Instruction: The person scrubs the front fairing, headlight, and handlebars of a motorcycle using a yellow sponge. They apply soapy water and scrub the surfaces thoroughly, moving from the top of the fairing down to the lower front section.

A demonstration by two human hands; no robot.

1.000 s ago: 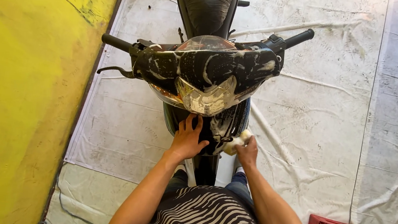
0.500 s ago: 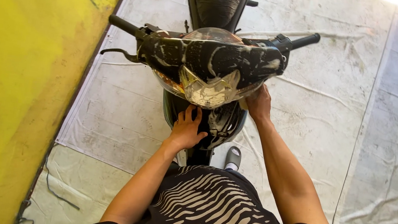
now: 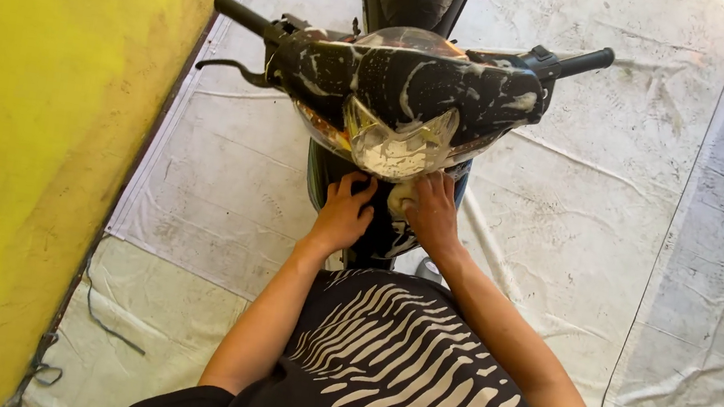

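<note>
A black motorbike [image 3: 414, 81] stands facing me, its front cover and headlight [image 3: 397, 143] streaked with white soap foam. My left hand [image 3: 342, 215] lies flat, fingers spread, on the black front panel just below the headlight. My right hand [image 3: 432, 217] sits beside it, pressing a pale soapy sponge [image 3: 400, 197] against the same panel. The sponge is mostly hidden under my fingers. Both handlebar grips [image 3: 587, 61] stick out to the sides above my hands.
A yellow wall [image 3: 29, 144] runs close along the left. Wrinkled whitish tarpaulin [image 3: 615, 244] covers the floor around the bike. A thin cord [image 3: 103, 324] lies at the wall's foot. My dark striped shirt fills the bottom of the view.
My right hand has come down from the right side of the headlight to the panel below it, next to my left hand. The view has shifted slightly closer.
</note>
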